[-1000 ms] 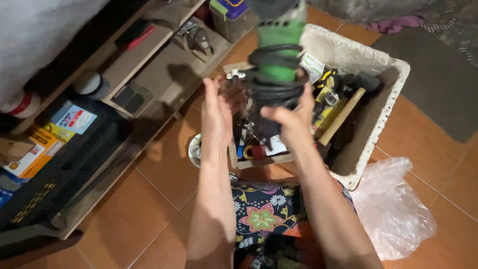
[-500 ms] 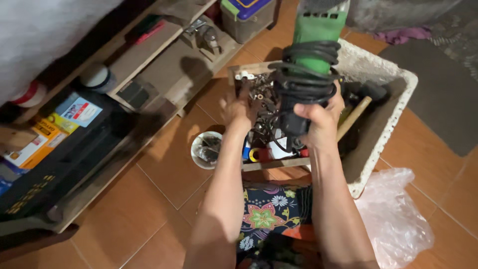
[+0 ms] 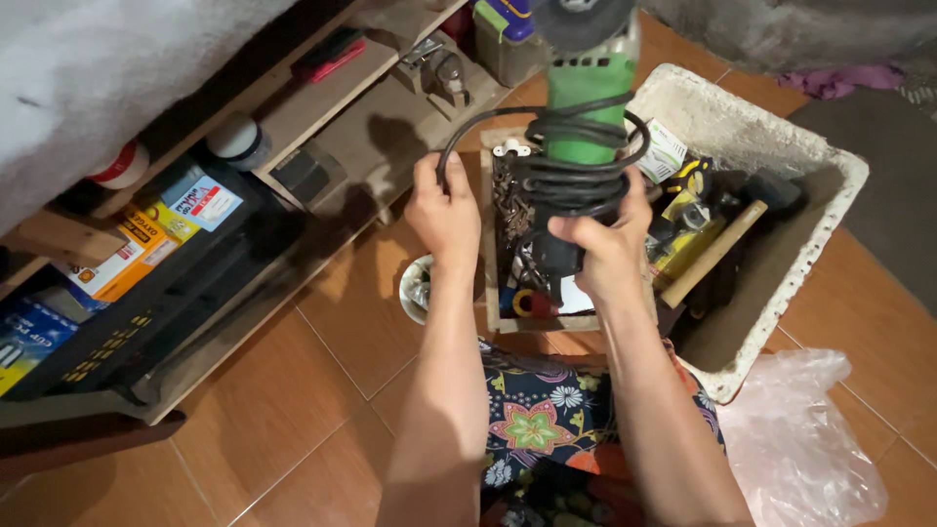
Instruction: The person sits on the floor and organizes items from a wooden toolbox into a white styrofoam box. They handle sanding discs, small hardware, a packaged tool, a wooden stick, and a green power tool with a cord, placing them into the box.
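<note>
Green grinder (image 3: 584, 83), wrapped in black cord (image 3: 571, 166), is gripped by the right hand (image 3: 600, 244). One cord loop is pinched by the left hand (image 3: 444, 207), above a wooden tray (image 3: 532, 320) of small parts.

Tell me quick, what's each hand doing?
Left hand: closed on a loop of the black cord.
Right hand: closed around the green grinder.

A green angle grinder (image 3: 584, 93) stands upright in the right hand (image 3: 600, 249), disc end away from the person. Its black cord (image 3: 571, 181) coils round the body, one loop pulled out by the left hand (image 3: 444, 210).
</note>
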